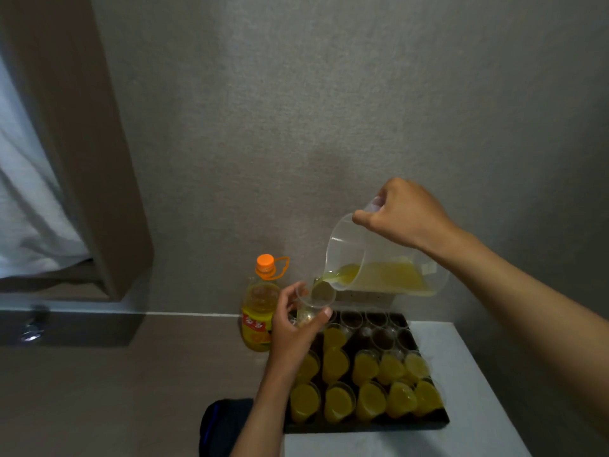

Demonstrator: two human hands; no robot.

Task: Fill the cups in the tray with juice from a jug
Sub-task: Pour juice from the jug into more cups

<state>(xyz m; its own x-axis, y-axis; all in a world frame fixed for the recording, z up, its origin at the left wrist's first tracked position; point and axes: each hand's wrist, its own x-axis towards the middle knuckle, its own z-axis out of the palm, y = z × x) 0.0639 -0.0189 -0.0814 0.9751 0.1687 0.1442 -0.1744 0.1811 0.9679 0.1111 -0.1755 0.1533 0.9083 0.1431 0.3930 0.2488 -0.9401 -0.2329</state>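
My right hand (403, 216) grips the handle of a clear plastic jug (379, 268), tilted left, with yellow juice running from its spout. My left hand (295, 328) holds a clear plastic cup (314, 306) just under the spout, above the tray's far left corner; a little juice lies in its bottom. The dark tray (428, 420) holds several cups: the near rows (369, 390) are full of juice, the far rows (375, 328) are empty.
An orange-capped juice bottle (260, 308) stands on the floor left of the tray, against the grey wall. The tray sits on a white table (461, 390). A dark bag (224, 427) lies at the table's near left. A curtain and brown panel (82, 159) fill the left.
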